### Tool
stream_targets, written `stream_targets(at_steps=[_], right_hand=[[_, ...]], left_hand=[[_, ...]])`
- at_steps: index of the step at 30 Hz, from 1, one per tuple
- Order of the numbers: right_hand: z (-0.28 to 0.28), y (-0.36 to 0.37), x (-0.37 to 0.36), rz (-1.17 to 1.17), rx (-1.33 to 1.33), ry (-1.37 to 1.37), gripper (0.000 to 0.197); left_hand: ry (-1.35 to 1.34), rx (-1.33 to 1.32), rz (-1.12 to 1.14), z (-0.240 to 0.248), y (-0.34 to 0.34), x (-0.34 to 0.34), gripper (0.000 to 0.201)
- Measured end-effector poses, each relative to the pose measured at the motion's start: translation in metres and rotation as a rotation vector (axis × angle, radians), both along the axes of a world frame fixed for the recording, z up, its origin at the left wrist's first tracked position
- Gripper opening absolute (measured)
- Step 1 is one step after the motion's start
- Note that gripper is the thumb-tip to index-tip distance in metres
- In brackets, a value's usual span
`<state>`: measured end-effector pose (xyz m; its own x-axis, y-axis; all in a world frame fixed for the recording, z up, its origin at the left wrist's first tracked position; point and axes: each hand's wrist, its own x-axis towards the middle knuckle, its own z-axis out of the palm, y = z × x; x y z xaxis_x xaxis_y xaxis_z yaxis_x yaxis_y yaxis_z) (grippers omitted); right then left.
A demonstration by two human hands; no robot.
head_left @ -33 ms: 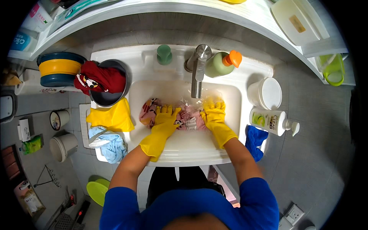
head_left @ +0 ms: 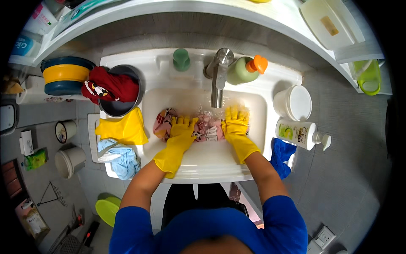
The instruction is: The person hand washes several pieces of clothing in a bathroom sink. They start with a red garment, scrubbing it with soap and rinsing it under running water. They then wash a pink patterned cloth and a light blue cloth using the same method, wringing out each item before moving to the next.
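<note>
Both my hands wear yellow rubber gloves and lie in the water of a white sink [head_left: 211, 163]. Beneath them is a soaked pink patterned cloth [head_left: 210, 129], partly under the water. My left hand [head_left: 182, 127] presses on its left part, fingers stretched out and apart. On the right end lies my right hand [head_left: 236, 122], its fingers also spread and extended, with the tips blurred by water. Neither hand visibly grips the cloth. Above and between them stands a metal faucet [head_left: 218, 80], its spout over the basin.
Left of the basin are a grey bowl [head_left: 118, 110] with a dark red garment [head_left: 112, 86], a yellow cloth [head_left: 124, 129] and a light blue cloth [head_left: 122, 158]. At right stand a white tub [head_left: 296, 103], a pump bottle [head_left: 296, 133] and a blue cloth [head_left: 281, 156]. A green soap bottle [head_left: 241, 71] flanks the faucet.
My right forearm has shifted very slightly left, and the water near the spout looks a little calmer. Both hands stay on the pink cloth.
</note>
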<state>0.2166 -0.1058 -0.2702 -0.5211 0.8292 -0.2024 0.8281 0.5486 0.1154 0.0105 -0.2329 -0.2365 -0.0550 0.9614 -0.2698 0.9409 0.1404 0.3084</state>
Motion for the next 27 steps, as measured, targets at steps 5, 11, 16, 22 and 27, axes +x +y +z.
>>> stream_targets(at_steps=[5,11,16,22,27], right_hand=[[0.019,0.002,0.009,0.06,-0.321,0.333,0.058],[0.088,0.002,-0.005,-1.0,-0.875,0.813,0.047],[0.267,-0.028,-0.015,-0.984,-1.039,1.303,0.037],[0.329,-0.034,-0.003,-0.728,-1.046,1.475,0.029],[0.159,-0.008,0.06,-0.963,-0.587,1.02,0.05]], left_hand=[[-0.027,0.17,0.033,-0.007,-0.01,-0.001,0.062],[-2.134,-0.914,1.232,0.064,-0.016,0.044,0.075],[-2.855,-0.513,1.29,0.037,0.009,0.103,0.085],[-1.856,0.53,0.75,-0.071,0.049,0.064,0.06],[-2.05,0.771,0.927,0.074,0.041,-0.009,0.047]])
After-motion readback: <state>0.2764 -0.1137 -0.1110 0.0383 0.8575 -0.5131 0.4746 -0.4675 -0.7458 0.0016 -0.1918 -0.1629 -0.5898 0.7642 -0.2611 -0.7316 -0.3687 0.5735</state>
